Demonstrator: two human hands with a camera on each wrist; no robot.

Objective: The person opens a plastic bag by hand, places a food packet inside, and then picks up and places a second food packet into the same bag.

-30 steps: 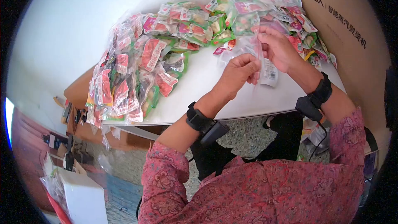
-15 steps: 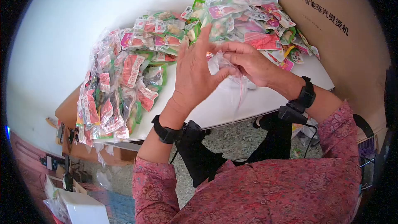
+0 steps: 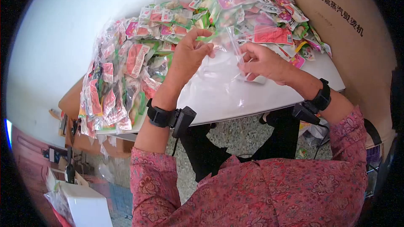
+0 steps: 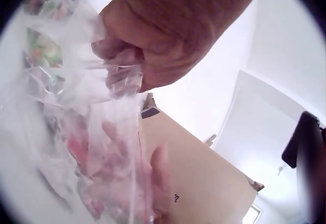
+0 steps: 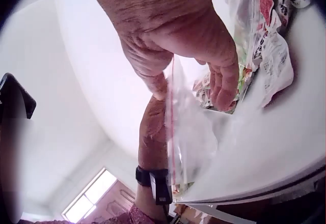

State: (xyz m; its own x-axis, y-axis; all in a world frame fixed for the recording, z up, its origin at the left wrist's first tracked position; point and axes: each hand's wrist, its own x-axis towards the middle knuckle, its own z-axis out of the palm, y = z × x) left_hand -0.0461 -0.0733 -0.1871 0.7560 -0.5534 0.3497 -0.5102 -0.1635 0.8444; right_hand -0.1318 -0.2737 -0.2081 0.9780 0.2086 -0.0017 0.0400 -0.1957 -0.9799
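A clear plastic zip bag [image 3: 223, 69], with a red line along one edge, stretches between both hands over the white table. My left hand [image 3: 187, 59] pinches one side of it between thumb and fingers. In the left wrist view, thin plastic [image 4: 125, 79] bunches at those fingertips. My right hand [image 3: 269, 63] grips the edge with the strip. From the right wrist, the thumb shows against the red line of the bag [image 5: 191, 132], its fingers curled on the other side. Some of the right hand shows blurred through the plastic in the left wrist view.
Packed snack bags [image 3: 134, 61] lie heaped along the table's left and back. Another heap of bags [image 3: 273, 12] is at the back right, beside a large cardboard box [image 3: 336, 21]. The white table [image 3: 210, 105] has its front edge near the person's knees.
The left hand first held the plastic, then lifted off with fingers spread, and now pinches it again further left. The bag is now spread wider between the hands.
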